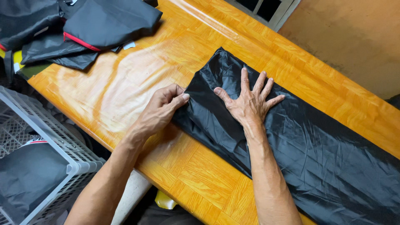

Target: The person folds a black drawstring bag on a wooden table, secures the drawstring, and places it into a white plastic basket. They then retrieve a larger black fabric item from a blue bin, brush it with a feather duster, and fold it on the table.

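A long piece of shiny black fabric [316, 150] lies along the glossy orange wooden table [137, 79], running from the middle toward the lower right. My right hand [250, 102] lies flat on it with fingers spread, pressing near its left end. My left hand [160, 110] pinches the fabric's left edge between thumb and fingers, where the cloth is folded and creased.
A pile of black fabric pieces with a red trim [83, 29] sits at the table's far left corner. A white plastic basket [50, 137] holding dark cloth stands below the table's left edge. A tan wall [354, 37] rises beyond the far edge.
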